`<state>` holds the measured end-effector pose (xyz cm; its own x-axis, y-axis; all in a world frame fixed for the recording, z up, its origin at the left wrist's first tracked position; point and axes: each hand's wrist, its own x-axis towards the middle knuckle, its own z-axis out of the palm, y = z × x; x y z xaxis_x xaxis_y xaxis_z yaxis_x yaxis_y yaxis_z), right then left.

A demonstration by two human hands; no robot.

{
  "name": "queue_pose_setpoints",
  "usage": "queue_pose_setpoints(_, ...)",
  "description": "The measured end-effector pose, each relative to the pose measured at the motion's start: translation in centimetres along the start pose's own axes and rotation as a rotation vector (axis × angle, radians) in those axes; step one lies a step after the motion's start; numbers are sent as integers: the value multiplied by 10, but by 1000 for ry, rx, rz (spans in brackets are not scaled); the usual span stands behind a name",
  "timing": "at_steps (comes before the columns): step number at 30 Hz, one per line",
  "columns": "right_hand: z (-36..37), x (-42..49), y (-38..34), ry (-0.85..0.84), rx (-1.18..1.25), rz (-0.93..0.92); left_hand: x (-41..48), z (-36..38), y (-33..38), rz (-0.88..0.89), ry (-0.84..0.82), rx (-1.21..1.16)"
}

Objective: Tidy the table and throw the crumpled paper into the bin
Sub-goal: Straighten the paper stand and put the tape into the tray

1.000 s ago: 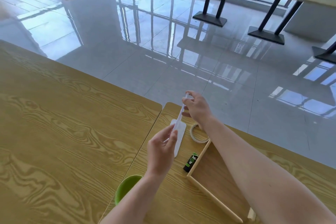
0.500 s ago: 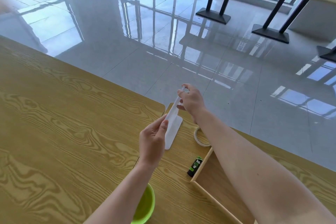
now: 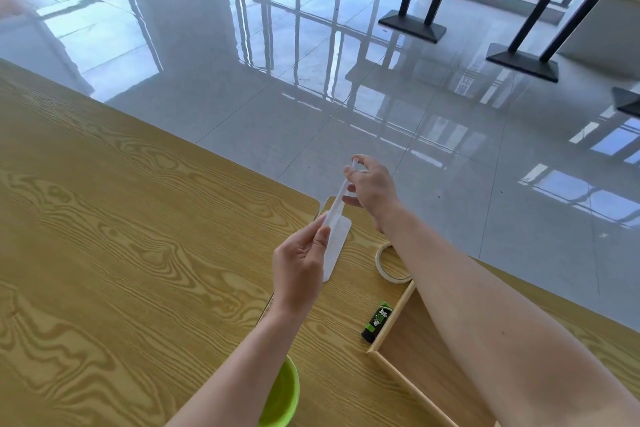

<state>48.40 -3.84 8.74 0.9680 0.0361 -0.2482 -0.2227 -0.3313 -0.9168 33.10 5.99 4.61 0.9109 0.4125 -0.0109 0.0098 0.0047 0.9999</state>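
Note:
A long white strip of paper is held up over the wooden table, seen almost edge-on and hanging down wider at its lower end. My left hand pinches its near edge between thumb and fingers. My right hand pinches its far, narrow end, above the table's far edge. No bin is in view.
A roll of masking tape lies under my right forearm. A black and green glue stick lies beside the wooden tray at the right. A green bowl sits by my left forearm. Shiny floor and other tables' legs lie beyond.
Both hands have lifted the paper strip higher and a little farther from me. The view has tilted so the bowl, tape and tray sit lower in the frame.

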Motion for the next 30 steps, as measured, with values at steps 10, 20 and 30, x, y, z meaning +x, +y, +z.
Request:
queue_pose_setpoints(10,0,2,-1,-18,9,13,0,0,1,20,-15,40)
queue_pose_setpoints(20,-3,2,1,-33,52,34,1,-1,5,-11,-35,48)
queue_pose_setpoints(30,-31,-12,25,10,4,50,-7,-2,9,-3,-3,124)
